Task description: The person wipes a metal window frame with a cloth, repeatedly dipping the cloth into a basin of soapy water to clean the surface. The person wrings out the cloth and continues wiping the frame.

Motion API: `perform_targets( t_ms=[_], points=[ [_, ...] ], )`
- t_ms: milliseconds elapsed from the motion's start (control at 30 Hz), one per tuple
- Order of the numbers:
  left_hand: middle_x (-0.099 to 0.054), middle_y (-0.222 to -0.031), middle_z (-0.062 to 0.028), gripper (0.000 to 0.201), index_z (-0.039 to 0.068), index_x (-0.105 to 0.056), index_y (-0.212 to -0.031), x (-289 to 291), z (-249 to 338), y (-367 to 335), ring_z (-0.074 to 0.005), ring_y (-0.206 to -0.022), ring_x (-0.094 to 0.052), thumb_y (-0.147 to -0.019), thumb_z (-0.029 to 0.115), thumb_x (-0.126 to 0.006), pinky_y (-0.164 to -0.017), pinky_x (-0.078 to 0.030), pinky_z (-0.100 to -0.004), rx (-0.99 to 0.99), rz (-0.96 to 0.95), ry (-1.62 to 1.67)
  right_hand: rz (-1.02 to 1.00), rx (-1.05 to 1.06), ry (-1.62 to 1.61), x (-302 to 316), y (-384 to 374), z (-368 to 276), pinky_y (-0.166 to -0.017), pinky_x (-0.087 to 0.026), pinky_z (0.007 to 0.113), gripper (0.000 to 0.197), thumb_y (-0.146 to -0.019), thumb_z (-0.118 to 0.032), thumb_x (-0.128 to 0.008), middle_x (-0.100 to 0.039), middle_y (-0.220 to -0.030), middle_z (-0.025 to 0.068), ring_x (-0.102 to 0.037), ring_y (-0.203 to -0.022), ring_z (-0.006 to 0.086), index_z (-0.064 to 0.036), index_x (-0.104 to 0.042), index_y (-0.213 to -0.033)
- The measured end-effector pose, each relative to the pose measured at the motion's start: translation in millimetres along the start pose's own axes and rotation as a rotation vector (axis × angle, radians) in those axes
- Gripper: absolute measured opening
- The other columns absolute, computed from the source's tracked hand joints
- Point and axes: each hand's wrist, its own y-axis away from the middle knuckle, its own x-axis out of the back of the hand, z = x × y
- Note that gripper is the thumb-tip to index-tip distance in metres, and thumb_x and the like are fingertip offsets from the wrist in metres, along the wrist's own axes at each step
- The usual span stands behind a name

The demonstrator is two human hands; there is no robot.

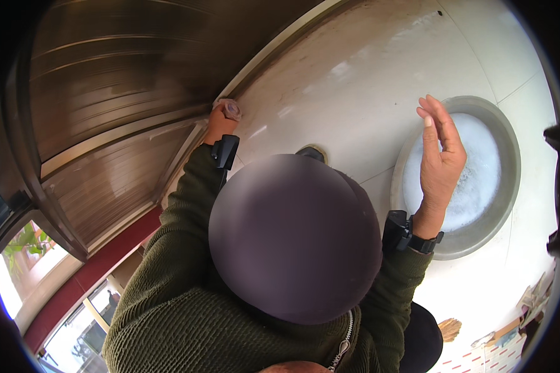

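Note:
My left hand (219, 125) is closed around a crumpled, wet-looking pinkish cloth (231, 110). It presses the cloth at the lower edge of a brown panelled door (124, 81), near the floor. On the other side, my right hand (442, 155) hangs over a round grey basin (509, 146), its fingers stretched out and nothing in them. White suds (479, 186) cover the water in the basin. Both wrists carry black strapped devices over dark green sleeves.
A large dark rounded shape (295, 242) blocks the middle of the view. Beyond it, a shoe tip (313, 152) rests on the pale tiled floor (342, 93). Bundled items (535, 298) lie at the lower right, near a straw-coloured bristly thing (450, 329). Dark red trim (74, 289) runs at lower left.

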Motion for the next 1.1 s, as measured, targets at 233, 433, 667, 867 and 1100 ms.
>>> perform_targets(
  t_ms=[233,433,667,867,1100],
  points=[
    [-0.069,-0.101,-0.0099,0.028,0.004,-0.067,-0.110,-10.1,32.8,-23.9,-0.0234,-0.097,-0.066,-0.086,0.018,-0.068,-0.086,-0.053,-0.0357,0.050,-0.025,0.214,-0.015,-0.019,0.020,-7.3,-0.9,2.5,-0.095,-0.051,0.031,0.029,-0.095,-0.004,-0.060,-0.072,-0.116,0.0102,-0.068,-0.105,0.0180,-0.0012,-0.067,-0.123],
    [-0.063,-0.099,-0.0053,0.020,0.008,-0.065,-0.113,-29.2,87.2,-42.6,-0.0192,-0.099,-0.062,-0.098,0.011,-0.053,-0.087,-0.051,-0.0381,-0.002,-0.018,0.022,-0.017,-0.033,0.025,-10.5,-3.0,2.3,-0.094,-0.051,0.031,0.028,-0.095,-0.004,-0.060,-0.072,-0.115,0.0099,-0.068,-0.104,0.0181,-0.0014,-0.067,-0.122],
    [-0.067,-0.105,-0.0061,0.027,0.007,-0.065,-0.115,-124.5,53.1,-134.2,-0.0207,-0.099,-0.065,-0.089,0.013,-0.066,-0.086,-0.052,-0.0360,-0.053,0.004,0.634,0.024,-0.023,0.022,-2.5,0.7,9.6,-0.093,-0.052,0.031,0.027,-0.095,-0.003,-0.060,-0.072,-0.114,0.0106,-0.068,-0.103,0.0182,-0.0017,-0.068,-0.121],
    [-0.069,-0.106,-0.0056,0.032,0.004,-0.064,-0.115,-136.6,154.0,-173.3,-0.0190,-0.097,-0.066,-0.084,0.006,-0.070,-0.085,-0.054,-0.0325,-0.141,-0.188,1.141,0.069,-0.043,0.036,6.1,4.0,16.2,-0.092,-0.053,0.031,0.027,-0.095,-0.004,-0.060,-0.072,-0.113,0.0113,-0.069,-0.102,0.0192,-0.0015,-0.068,-0.120],
    [-0.062,-0.123,-0.0106,0.030,0.006,-0.064,-0.116,-65.8,326.2,-214.0,-0.0271,-0.108,-0.064,-0.087,0.013,-0.070,-0.082,-0.056,-0.0384,-0.273,-0.227,0.635,0.125,-0.054,0.058,12.7,9.1,20.1,-0.091,-0.053,0.032,0.027,-0.095,-0.005,-0.061,-0.072,-0.112,0.0121,-0.069,-0.101,0.0206,-0.0016,-0.068,-0.121]
  ],
)
